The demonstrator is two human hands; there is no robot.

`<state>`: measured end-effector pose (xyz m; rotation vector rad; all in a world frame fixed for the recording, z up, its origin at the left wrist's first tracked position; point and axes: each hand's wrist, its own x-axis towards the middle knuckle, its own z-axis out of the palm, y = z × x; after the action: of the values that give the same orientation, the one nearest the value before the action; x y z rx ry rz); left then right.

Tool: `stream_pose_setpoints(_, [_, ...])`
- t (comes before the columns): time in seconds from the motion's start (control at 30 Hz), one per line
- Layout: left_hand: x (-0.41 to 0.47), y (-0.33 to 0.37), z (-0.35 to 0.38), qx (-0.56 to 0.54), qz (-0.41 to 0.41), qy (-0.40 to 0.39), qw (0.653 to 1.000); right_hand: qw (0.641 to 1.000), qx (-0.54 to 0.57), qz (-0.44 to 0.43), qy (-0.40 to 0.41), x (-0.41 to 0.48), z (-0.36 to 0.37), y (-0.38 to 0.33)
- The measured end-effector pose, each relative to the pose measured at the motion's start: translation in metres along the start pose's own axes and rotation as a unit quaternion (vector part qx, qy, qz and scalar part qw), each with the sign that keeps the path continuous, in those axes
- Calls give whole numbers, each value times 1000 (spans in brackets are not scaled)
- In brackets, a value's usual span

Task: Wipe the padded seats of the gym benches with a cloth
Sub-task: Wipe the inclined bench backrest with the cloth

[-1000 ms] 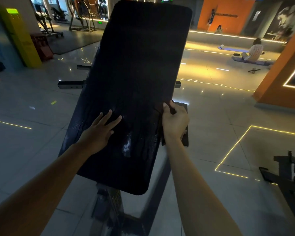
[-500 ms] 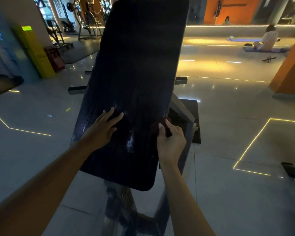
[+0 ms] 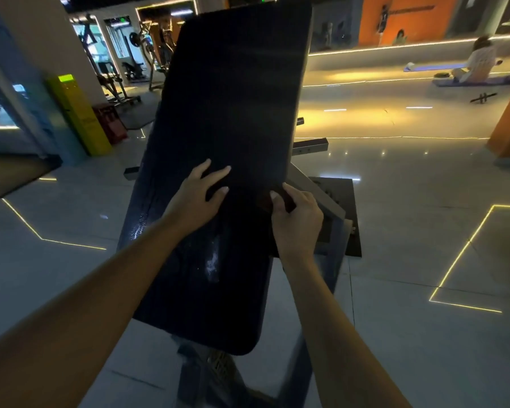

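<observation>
Dim gym floor [image 3: 71,207] surrounds a long black padded seat [image 3: 233,98]. On it the left hand [image 3: 196,198] lies flat, fingers spread, likely steadying it; the right hand [image 3: 298,222] grips a dark cloth [image 3: 264,203] at its right edge, ready to wipe.

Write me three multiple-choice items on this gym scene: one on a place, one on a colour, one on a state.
1. Where does the right hand grip the cloth?
A. At the right edge of the bench pad
B. On the floor
C. At the pad's far end

2. What colour is the tall cabinet on the left?
A. White
B. Yellow
C. Orange

3. How is the left hand?
A. In a fist
B. Raised off the pad
C. Resting on the pad, fingers spread

1 A: its curled fingers pinch the cloth there.
2 B: its front is plainly yellow.
3 C: its spread fingers lie on the black padding.
</observation>
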<state>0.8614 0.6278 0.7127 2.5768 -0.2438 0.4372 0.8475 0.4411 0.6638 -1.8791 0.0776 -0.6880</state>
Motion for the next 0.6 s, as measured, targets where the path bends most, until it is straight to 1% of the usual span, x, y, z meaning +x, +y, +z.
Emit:
stream_pose_setpoints(0.1, [22,21,0,14,9,-31,999,999,5,-29,-15,-2,-6,4])
stream_pose_setpoints(0.23, [36,41,4,38,-47,-62,996,998,0,-57,-30,-31,-8,16])
stream_pose_setpoints(0.33, [38,51,4,41,-74,-54,995,996,1,-84,-39,-51,-11,25])
stream_pose_setpoints(0.43, [40,64,2,4,-91,-29,995,994,-2,-96,-48,-51,-16,29])
stream_pose_setpoints(0.5, [40,71,2,-5,-103,-31,994,994,-2,-99,-46,-45,-17,29])
stream_pose_setpoints(0.6, [41,77,1,14,-104,-44,994,993,-3,-108,-50,-26,-17,22])
